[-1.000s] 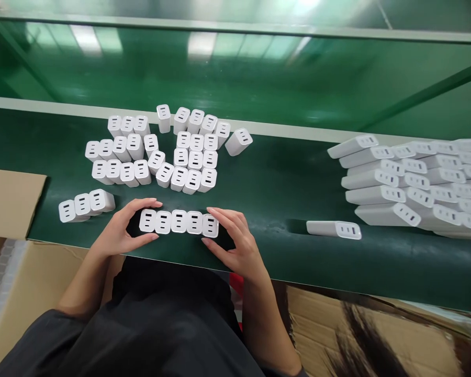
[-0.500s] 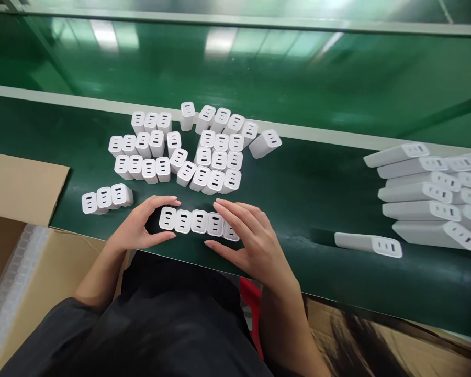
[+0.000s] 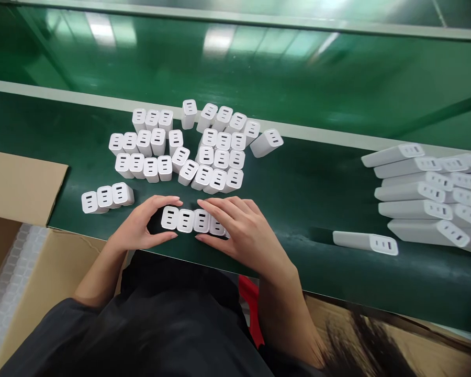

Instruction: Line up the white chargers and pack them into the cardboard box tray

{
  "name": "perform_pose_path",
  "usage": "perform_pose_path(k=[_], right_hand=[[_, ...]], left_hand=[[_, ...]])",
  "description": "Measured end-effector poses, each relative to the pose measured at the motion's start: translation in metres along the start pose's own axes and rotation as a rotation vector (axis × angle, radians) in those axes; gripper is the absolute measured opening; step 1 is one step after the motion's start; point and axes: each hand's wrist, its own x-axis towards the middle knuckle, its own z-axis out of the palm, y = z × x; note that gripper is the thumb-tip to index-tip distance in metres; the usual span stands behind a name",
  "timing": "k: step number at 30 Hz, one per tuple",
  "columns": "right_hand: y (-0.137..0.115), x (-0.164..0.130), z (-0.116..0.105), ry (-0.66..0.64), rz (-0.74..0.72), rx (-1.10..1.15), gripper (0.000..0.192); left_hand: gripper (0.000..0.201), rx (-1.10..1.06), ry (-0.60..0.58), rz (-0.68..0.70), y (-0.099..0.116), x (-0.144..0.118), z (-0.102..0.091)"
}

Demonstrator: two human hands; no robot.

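Note:
A short row of white chargers (image 3: 188, 220) stands upright near the front edge of the green belt (image 3: 306, 199), port faces up. My left hand (image 3: 139, 228) cups the row's left end with thumb and fingers. My right hand (image 3: 245, 233) covers the right end, its fingers reaching over the last chargers. Both hands press the row between them. A cluster of several more upright white chargers (image 3: 188, 149) stands just behind the row.
Three chargers (image 3: 107, 197) sit in a small group at the left. Stacks of chargers lying flat (image 3: 424, 193) fill the right side, with a single one (image 3: 365, 242) apart in front. An open cardboard box (image 3: 19, 188) with plastic trays is at the lower left.
My right hand has slid left over the row's right end, covering more of the chargers. The view shifted slightly; my left hand stays at the left end.

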Motion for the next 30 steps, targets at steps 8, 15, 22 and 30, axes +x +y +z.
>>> perform_pose_path(k=[8,15,22,30], right_hand=[[0.007,-0.009,-0.003,-0.008,0.018,0.011,0.055],[0.004,-0.005,0.001,-0.015,-0.007,0.002,0.053],[0.002,-0.002,0.005,-0.011,0.004,-0.011,0.046],[-0.004,0.001,0.002,0.010,0.018,-0.004,0.038]], left_hand=[[0.071,0.005,0.013,0.033,0.000,-0.001,-0.003],[0.068,0.008,0.009,-0.011,0.000,0.000,-0.002],[0.067,0.010,0.009,-0.040,-0.001,-0.001,-0.001],[0.065,0.014,0.032,-0.038,-0.002,-0.002,-0.002]])
